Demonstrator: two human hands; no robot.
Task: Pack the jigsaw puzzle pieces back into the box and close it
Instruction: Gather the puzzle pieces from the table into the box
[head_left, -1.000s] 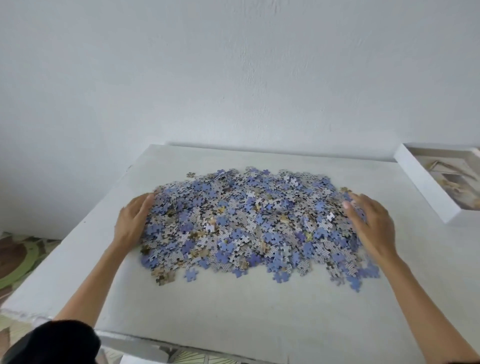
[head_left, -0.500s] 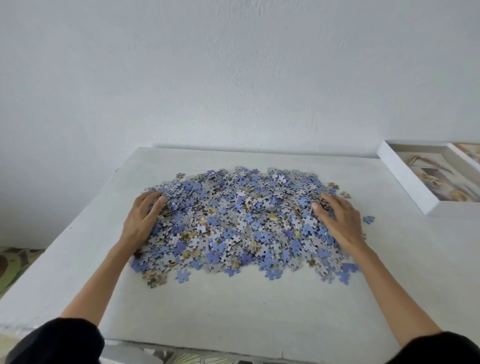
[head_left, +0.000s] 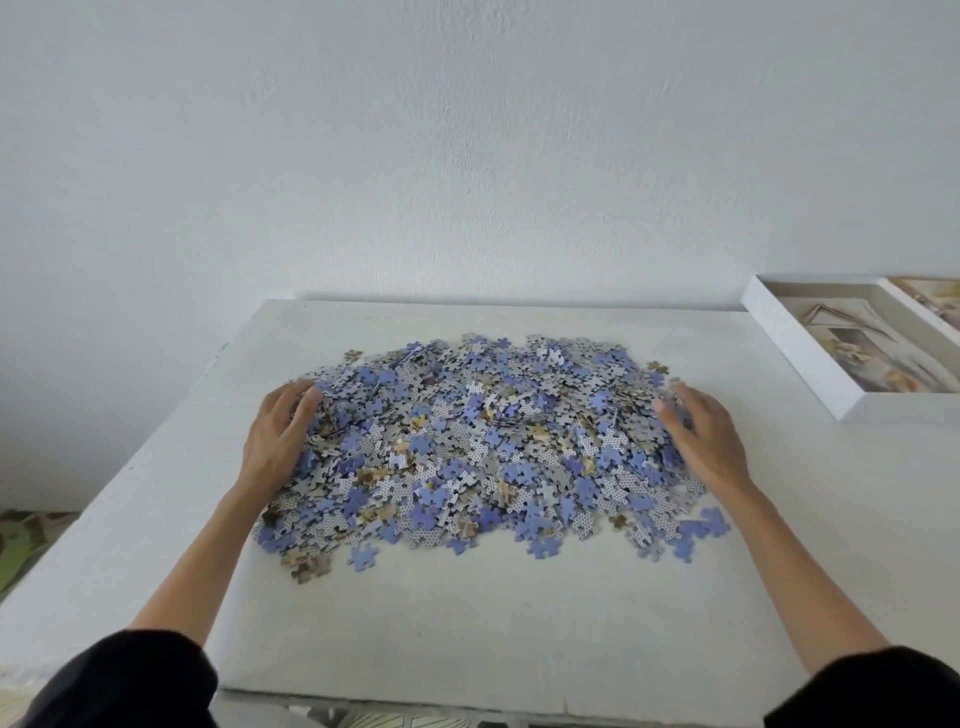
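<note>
Hundreds of loose puzzle pieces (head_left: 483, 447) lie heaped on the worktop (head_left: 467, 623), and none looks packed yet. The box (head_left: 808, 353) sits open, well off to the pile's right and a little beyond it. The left hand (head_left: 278, 441) presses into the pile's left flank and the right hand (head_left: 709, 441) into its right flank, both spread wide and holding nothing.

Trouble spots? Plenty. The pile is broad and shallow, so a squeeze from both flanks probably pushes pieces out of its near and far sides. Stragglers (head_left: 363, 556) along the pile's near edge lie outside both palms and could get left behind. Any scooped handful must then cross bare worktop rightward from the pile. Pieces slipping between the fingers could scatter, or skid over the worktop's edge.
</note>
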